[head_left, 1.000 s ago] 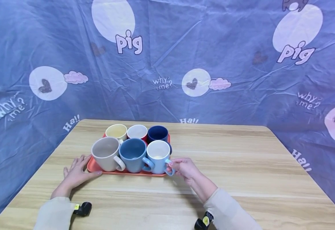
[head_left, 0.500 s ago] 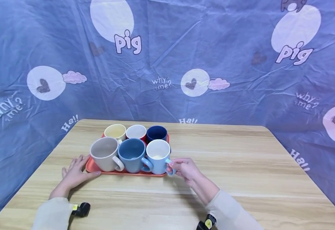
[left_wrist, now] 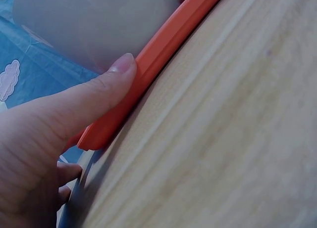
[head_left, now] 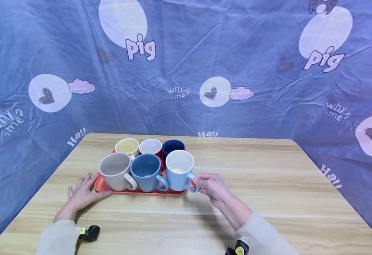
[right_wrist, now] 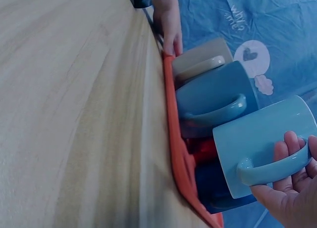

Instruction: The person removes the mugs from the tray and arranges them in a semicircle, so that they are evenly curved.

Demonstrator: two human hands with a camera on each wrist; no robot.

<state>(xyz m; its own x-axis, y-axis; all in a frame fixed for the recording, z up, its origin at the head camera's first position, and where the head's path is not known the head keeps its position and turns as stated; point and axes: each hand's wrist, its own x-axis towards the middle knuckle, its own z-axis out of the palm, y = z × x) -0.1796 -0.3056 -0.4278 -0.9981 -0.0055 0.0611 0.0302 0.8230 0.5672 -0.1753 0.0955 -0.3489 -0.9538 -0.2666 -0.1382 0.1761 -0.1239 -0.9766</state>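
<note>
My right hand (head_left: 212,187) pinches the handle of a light blue mug (head_left: 177,177) with a white inside. That mug is lifted above the right end of an orange-red tray (head_left: 134,192); the right wrist view shows a gap beneath its base. A blue-grey mug (head_left: 145,173) and a light grey mug (head_left: 115,173) stand beside it in the front row. Behind them are a cream mug (head_left: 127,146), a red mug with a white inside (head_left: 150,146) and a navy mug (head_left: 173,146). My left hand (head_left: 83,193) rests at the tray's front left corner, thumb on the rim (left_wrist: 153,55), fingers spread.
The tray lies on a wood-grain table (head_left: 253,177), left of its middle. A blue printed cloth (head_left: 179,71) hangs behind and at both sides of the table. Each wrist carries a small black camera (head_left: 90,233).
My right hand has raised the light blue mug off the tray and moved it slightly right, away from the blue-grey mug. My left hand has stayed at the tray corner.
</note>
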